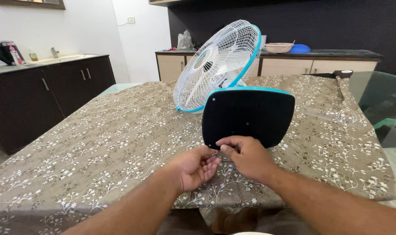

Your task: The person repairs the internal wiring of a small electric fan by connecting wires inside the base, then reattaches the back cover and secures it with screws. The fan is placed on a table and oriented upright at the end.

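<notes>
Brown cloth with a white floral print covers a table, seen from the head camera. A fan lies tipped over near the middle of the table, its white wire cage with a turquoise rim tilted toward the far edge. Its dark base, turquoise-edged, stands on edge with the underside facing the near edge. The left hand is cupped, palm up, just below the base's lower left corner. The right hand touches the base's bottom edge, fingertips pinched on something small between the two hands; what it is cannot be told. Dark cabinets stand at left, and a counter with a bowl stands beyond.
</notes>
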